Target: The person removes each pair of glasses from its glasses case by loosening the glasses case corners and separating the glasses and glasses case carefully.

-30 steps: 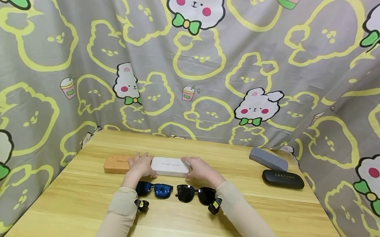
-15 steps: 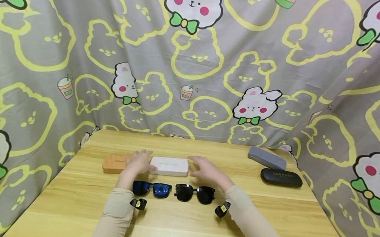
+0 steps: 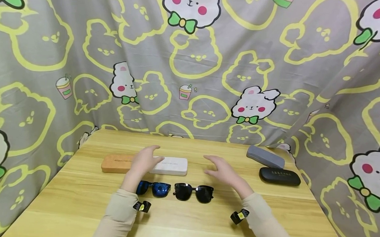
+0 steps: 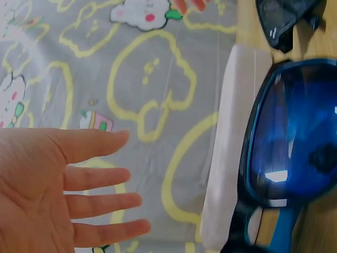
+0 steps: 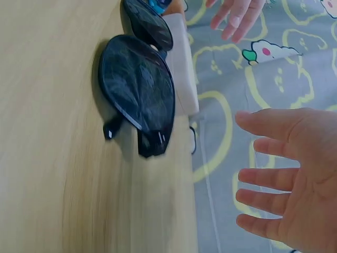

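Observation:
My left hand [image 3: 144,161] hovers above the table, fingers spread and nothing held; in the head view it partly covers an orange glasses case [image 3: 113,163] and a white glasses case [image 3: 172,166]. To the right of the white case, my right hand [image 3: 222,171] is raised, its fingers apart and holding nothing. In front of the cases lie blue-lensed sunglasses [image 3: 160,190], partly hidden by the left wrist, and black sunglasses [image 3: 193,192]. Straight fingers show on the left hand [image 4: 79,190] and the right hand [image 5: 295,179] in the wrist views.
At the table's right side a grey glasses case [image 3: 265,156] lies behind a black glasses case [image 3: 279,176]. A patterned curtain [image 3: 206,62] hangs along the back and sides of the wooden table [image 3: 184,225].
Both hands have let go of the white case and lifted from it. The right hand has moved away to the right. The cases and sunglasses keep their places.

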Available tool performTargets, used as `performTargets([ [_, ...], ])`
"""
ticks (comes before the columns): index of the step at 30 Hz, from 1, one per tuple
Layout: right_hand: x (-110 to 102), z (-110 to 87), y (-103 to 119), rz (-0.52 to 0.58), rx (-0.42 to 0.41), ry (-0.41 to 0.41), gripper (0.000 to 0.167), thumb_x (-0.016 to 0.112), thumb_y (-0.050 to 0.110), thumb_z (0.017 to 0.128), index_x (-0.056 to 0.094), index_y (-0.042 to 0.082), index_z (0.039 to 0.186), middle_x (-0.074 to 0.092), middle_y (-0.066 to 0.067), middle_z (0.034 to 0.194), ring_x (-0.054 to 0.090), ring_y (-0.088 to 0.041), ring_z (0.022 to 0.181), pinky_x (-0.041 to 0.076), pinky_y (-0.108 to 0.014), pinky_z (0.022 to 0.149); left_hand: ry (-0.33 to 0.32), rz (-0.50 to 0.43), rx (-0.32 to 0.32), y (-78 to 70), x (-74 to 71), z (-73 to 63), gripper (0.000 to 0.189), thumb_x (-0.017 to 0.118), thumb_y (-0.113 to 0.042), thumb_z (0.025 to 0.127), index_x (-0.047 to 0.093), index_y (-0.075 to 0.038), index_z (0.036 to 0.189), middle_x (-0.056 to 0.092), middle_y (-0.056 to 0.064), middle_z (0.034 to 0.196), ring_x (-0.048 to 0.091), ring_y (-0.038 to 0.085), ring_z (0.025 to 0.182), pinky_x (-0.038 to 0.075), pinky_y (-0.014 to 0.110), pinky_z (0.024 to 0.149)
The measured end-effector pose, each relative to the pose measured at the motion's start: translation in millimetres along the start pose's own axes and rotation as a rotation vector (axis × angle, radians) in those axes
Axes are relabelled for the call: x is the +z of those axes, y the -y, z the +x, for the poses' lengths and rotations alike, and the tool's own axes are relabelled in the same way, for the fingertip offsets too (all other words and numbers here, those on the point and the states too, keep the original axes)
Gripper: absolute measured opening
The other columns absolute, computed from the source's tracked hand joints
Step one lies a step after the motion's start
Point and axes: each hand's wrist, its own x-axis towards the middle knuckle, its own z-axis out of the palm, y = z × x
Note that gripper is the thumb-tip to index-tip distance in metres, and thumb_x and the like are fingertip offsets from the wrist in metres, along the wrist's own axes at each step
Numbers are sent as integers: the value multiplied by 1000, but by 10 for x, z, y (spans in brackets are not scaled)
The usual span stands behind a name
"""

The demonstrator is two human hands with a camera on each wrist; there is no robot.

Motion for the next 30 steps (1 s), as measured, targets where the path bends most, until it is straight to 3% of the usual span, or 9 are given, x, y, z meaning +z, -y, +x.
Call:
performTargets([
  [6, -125, -157, -91, -9, 36, -20, 59, 69, 27, 91, 48, 7, 143, 52, -15, 144, 49, -36, 133, 39, -52, 111, -117, -52, 56, -177, 32, -51, 46, 67, -33, 92, 60, -13, 133, 62, 12, 134, 61, 34, 119, 55, 50, 87],
  [10, -198, -244, -144, -16, 41, -35, 59, 68, 27, 92, 48, 7, 143, 53, -16, 144, 49, -37, 132, 41, -53, 109, -177, -89, 94, -286, 69, -71, 42, 66, -33, 92, 63, -13, 129, 66, 10, 129, 63, 30, 116, 54, 47, 90],
  [15, -297, -341, -214, -10, 49, -69, 57, 68, 24, 91, 50, 5, 142, 54, -18, 142, 50, -39, 131, 41, -55, 108, -234, -116, 136, -454, 122, -73, 38, 66, -35, 93, 66, -15, 125, 69, 7, 122, 66, 27, 110, 56, 45, 86],
  [23, -447, -455, -320, -29, 58, -92, 56, 68, 28, 92, 52, 5, 140, 56, -18, 140, 51, -41, 129, 44, -57, 104, -247, -157, 188, -718, 230, -41, 38, 65, -37, 93, 67, -17, 125, 70, 5, 121, 67, 25, 107, 57, 42, 83],
  [30, -576, -582, -369, -28, 62, -94, 53, 68, 23, 91, 53, 6, 139, 56, -18, 140, 51, -40, 129, 44, -57, 104, -237, -199, 227, -910, 395, -72, 39, 65, -38, 93, 66, -18, 125, 69, 3, 124, 65, 23, 114, 55, 42, 92],
])
